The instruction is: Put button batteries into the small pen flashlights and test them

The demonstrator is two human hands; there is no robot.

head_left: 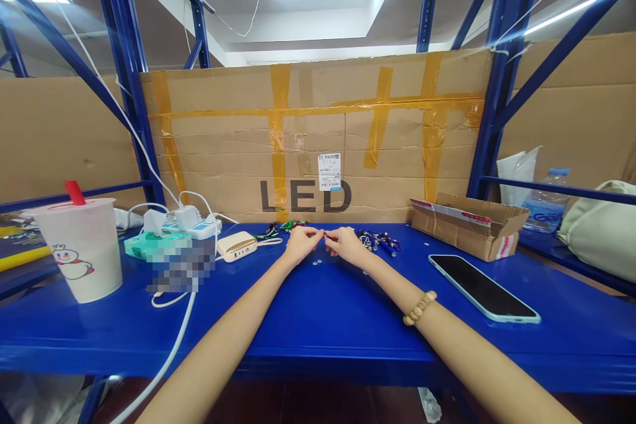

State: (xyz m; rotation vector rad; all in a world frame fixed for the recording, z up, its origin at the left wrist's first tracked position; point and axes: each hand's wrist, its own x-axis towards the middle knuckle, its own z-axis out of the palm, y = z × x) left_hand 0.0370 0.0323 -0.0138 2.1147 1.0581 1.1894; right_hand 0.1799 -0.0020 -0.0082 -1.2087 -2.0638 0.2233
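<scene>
My left hand [301,242] and my right hand [346,244] meet at the middle of the blue shelf [318,324], fingertips pinched together on a tiny part too small to name. Small silver round pieces [315,262] lie scattered on the shelf just below the hands. Behind the hands lies a pile of small colourful metal items [377,239], and green ones [288,226] sit to the left. A beaded bracelet [420,308] is on my right wrist.
A smartphone [483,288] lies face up at right, beside an open cardboard box [470,224]. At left stand a white cup with a red straw [82,248], a tissue pack [154,243], a power bank [237,246] and white cables [171,344]. A taped cardboard wall [318,139] backs the shelf.
</scene>
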